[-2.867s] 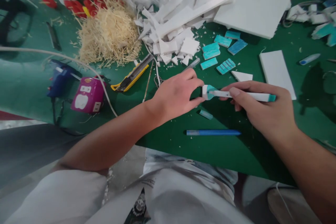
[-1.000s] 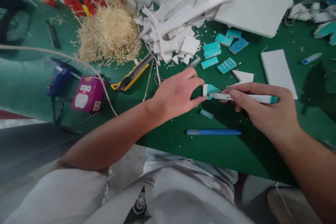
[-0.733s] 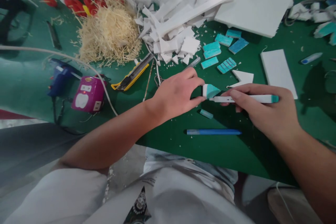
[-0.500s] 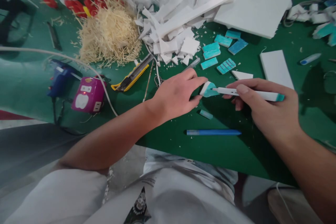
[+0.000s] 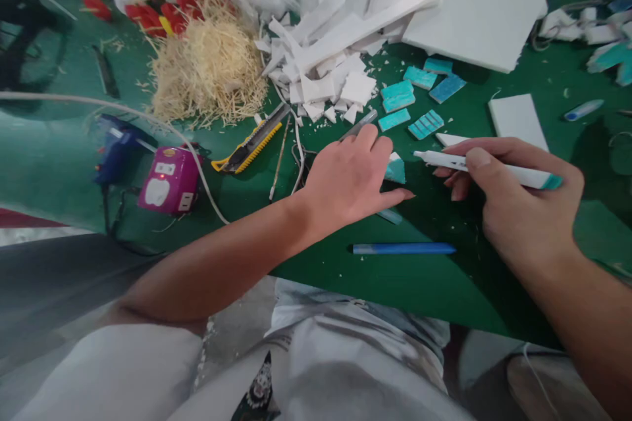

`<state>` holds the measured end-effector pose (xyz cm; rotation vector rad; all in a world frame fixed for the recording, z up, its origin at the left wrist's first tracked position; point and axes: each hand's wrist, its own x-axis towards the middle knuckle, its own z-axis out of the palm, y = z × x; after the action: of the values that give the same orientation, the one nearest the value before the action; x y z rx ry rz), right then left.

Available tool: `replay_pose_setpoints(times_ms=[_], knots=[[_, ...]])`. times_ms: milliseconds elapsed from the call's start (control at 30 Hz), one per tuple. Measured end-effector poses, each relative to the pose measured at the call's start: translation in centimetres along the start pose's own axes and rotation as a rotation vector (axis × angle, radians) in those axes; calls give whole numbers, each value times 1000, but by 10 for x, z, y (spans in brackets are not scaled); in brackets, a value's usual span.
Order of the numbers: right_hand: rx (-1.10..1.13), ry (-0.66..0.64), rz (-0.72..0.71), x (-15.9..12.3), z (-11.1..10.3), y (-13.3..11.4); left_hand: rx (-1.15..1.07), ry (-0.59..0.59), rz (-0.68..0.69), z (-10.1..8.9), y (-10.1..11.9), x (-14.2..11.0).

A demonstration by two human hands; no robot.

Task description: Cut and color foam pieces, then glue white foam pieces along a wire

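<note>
Green table [image 5: 419, 289] | right hand [image 5: 528, 204] grips marker [image 5: 528, 177] | left hand [image 5: 350, 171] thumb splayed, foam [image 5: 395, 170] grip unclear

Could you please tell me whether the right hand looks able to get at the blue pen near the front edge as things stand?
Probably yes: nothing sizeable shows between the right hand and the blue pen on the green table, but the hand holds a white marker, which may need shifting first.

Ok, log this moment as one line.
left hand: at teal-and-white piece, grip unclear | right hand: holding white marker, tip apart from piece | blue pen: lying on green table
</note>
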<state>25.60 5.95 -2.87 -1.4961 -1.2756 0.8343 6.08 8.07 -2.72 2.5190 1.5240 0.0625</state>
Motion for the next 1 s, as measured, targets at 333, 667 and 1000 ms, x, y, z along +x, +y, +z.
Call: replay_pose_setpoints(times_ms=[333, 667, 1000], knots=[[5, -1, -13, 0, -1, 2, 24, -17, 62, -8, -12, -5], [-5, -48, -2, 1, -2, 2, 60, -12, 40, -3, -16, -4], [-87, -97, -29, 0, -4, 13, -66, 18, 80, 3, -23, -5]])
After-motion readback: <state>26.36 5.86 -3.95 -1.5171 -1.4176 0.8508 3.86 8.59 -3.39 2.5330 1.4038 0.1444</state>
